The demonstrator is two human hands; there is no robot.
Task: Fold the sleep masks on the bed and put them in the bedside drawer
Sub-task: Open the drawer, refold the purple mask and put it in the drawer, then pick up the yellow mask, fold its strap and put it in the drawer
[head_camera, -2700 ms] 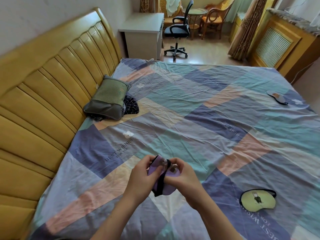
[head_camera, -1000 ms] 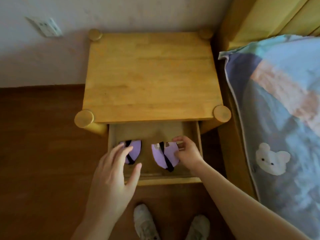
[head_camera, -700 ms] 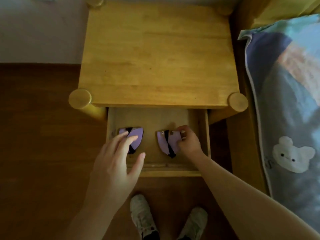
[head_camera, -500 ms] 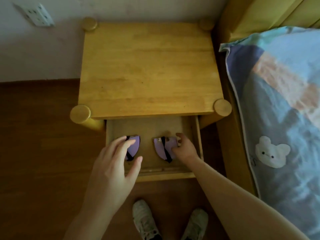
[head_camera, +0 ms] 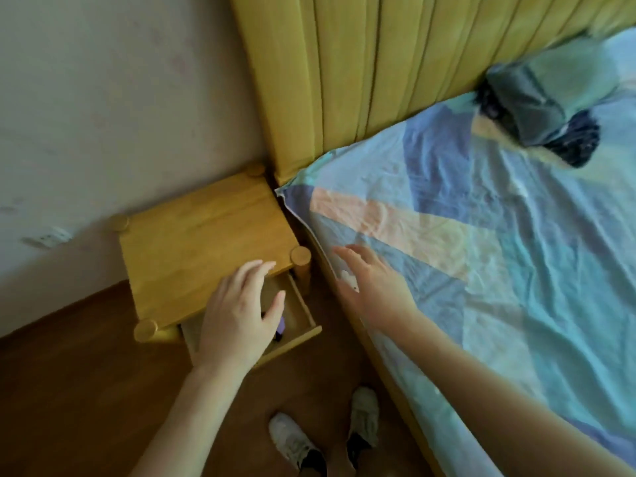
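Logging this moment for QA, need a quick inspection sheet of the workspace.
Surface: bed with patchwork sheet, no masks on the part in view.
Job's things: drawer open; purple sleep mask inside, mostly hidden.
Clutter: pillow on dark cloth by the headboard.
Hands: left hand over the drawer, open; right hand over the bed edge, open, empty.
Cables: nothing seen.
Surroundings: nightstand, wall socket, wood floor, shoes.

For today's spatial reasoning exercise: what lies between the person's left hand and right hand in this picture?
In the head view, between the left hand and right hand lie the open drawer's right side, the nightstand's front-right post, dark floor and the bed's edge.
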